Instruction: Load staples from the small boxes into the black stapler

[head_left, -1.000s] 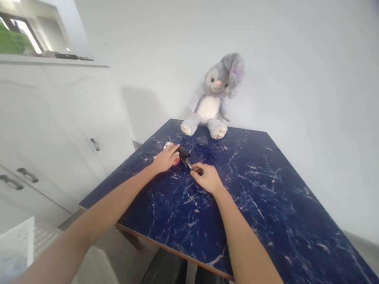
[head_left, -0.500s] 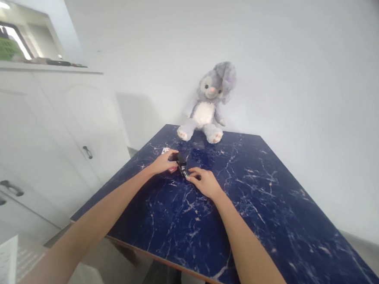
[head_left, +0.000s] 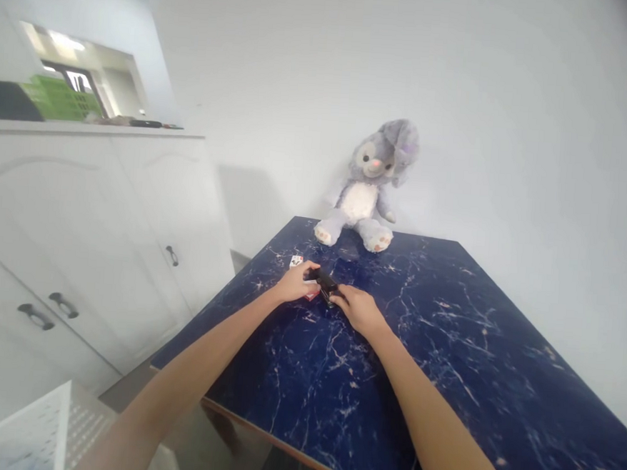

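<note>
Near the left side of the blue marbled table point(head_left: 435, 344), my left hand point(head_left: 296, 284) has its fingers closed on the far end of a small black object point(head_left: 326, 281). My right hand point(head_left: 359, 308) grips the near right end of the same object. What the object is cannot be made out. A small red item point(head_left: 312, 294) lies beside my left fingers, partly hidden by them. Just beyond my left hand is a small white box with dark and red print point(head_left: 296, 261).
A grey plush rabbit point(head_left: 359, 201) sits at the table's far edge against the wall. White cabinets point(head_left: 132, 222) stand at the left, with a green basket point(head_left: 59, 98) above them. A white perforated container point(head_left: 64, 425) is at the lower left.
The view has shifted, so the table and plush appear further right and lower. My right fingers have closed in on the black object, where a pale strip showed before.
</note>
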Demonstrator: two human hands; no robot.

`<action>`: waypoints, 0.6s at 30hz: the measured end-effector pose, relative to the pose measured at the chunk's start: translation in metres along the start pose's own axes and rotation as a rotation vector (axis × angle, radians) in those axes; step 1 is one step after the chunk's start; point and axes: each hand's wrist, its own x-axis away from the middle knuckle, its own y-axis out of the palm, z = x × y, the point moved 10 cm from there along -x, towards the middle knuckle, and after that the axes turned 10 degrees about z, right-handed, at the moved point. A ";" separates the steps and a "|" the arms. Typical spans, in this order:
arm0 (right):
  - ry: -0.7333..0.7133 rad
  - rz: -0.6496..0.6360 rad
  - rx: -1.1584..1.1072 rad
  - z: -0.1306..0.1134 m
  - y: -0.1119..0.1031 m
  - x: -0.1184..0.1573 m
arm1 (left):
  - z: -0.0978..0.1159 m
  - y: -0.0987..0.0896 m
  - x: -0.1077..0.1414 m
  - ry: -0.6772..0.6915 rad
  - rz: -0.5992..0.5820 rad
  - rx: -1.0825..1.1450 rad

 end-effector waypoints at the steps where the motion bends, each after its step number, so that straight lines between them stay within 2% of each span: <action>1: 0.003 -0.004 0.012 0.000 0.000 0.000 | 0.001 0.001 0.000 -0.002 -0.002 -0.013; 6: 0.081 0.031 0.051 -0.002 -0.009 0.001 | 0.006 -0.002 0.004 0.041 0.008 -0.079; 11: 0.142 0.038 0.052 -0.003 -0.015 0.003 | 0.015 -0.020 0.019 0.236 0.082 -0.414; 15: 0.125 0.054 -0.006 -0.002 -0.017 0.003 | 0.024 -0.021 0.030 0.337 0.061 -0.537; 18: 0.163 0.063 -0.042 0.005 -0.019 0.003 | 0.036 -0.029 0.029 0.374 0.150 -0.545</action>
